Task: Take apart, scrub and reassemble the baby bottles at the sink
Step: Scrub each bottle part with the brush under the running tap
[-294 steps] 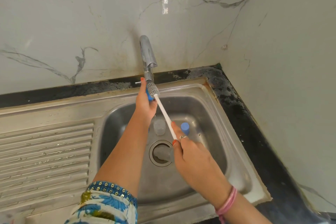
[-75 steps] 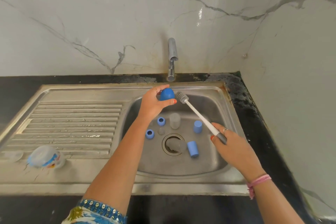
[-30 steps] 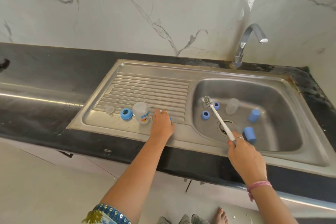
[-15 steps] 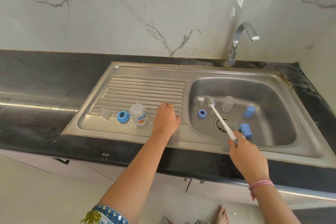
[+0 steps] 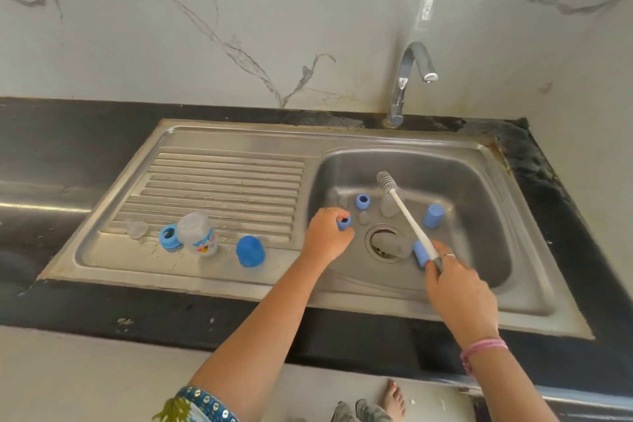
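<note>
While both hands reach into the sink basin [image 5: 479,181]:
Left hand [image 5: 327,233]: pinches a blue ring [image 5: 343,223] near the drain [image 5: 385,243];
Right hand [image 5: 455,288]: grips the bottle brush [image 5: 407,216], bristles raised;
Basin parts: blue collar [image 5: 362,201], blue cap [image 5: 434,215] beside the brush;
Drainboard [image 5: 222,181]: bottle [image 5: 198,233], blue dome cap [image 5: 250,251] near the front edge; ribbed area behind lies free.

Bottle [image 5: 198,233] and cap [image 5: 250,251] on drainboard [image 5: 226,181], left of basin [image 5: 479,181] with loose parts.
</note>
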A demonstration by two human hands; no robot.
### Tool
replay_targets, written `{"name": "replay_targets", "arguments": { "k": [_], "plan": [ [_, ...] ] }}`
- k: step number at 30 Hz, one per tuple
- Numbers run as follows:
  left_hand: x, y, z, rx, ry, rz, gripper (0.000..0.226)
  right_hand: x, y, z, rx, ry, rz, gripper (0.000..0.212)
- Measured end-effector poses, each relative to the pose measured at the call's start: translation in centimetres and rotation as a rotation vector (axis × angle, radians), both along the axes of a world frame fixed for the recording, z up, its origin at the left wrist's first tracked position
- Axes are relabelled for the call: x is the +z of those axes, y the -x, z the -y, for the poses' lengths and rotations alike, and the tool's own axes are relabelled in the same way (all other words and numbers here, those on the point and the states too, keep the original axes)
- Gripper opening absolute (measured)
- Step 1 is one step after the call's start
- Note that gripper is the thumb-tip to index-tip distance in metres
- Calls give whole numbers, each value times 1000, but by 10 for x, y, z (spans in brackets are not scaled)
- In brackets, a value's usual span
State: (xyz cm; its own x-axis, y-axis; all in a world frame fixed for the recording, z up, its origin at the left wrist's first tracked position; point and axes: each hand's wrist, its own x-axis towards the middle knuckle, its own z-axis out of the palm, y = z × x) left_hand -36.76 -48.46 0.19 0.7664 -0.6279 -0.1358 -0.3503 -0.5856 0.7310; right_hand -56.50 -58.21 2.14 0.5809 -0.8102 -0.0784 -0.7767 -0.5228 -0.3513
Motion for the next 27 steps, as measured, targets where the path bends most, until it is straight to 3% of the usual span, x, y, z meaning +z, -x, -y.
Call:
{"name": "replay_targets", "arguments": {
  "k": [7,18,23,27],
  "plan": [
    [-34,12,62,33,-149,-19,30,-13,11,61,81,19,-142,40],
    [-76,-5,107,155,-238,-135,47,-36,12,114,149,-107,-146,41],
    [-93,-33,122,38,-326,-44,40,-39,-11,116,155,-132,-166,41],
    [-111,-49,134,-242,-497,54,40,-44,-23,115,163,-187,-169,43]
  ]
}}
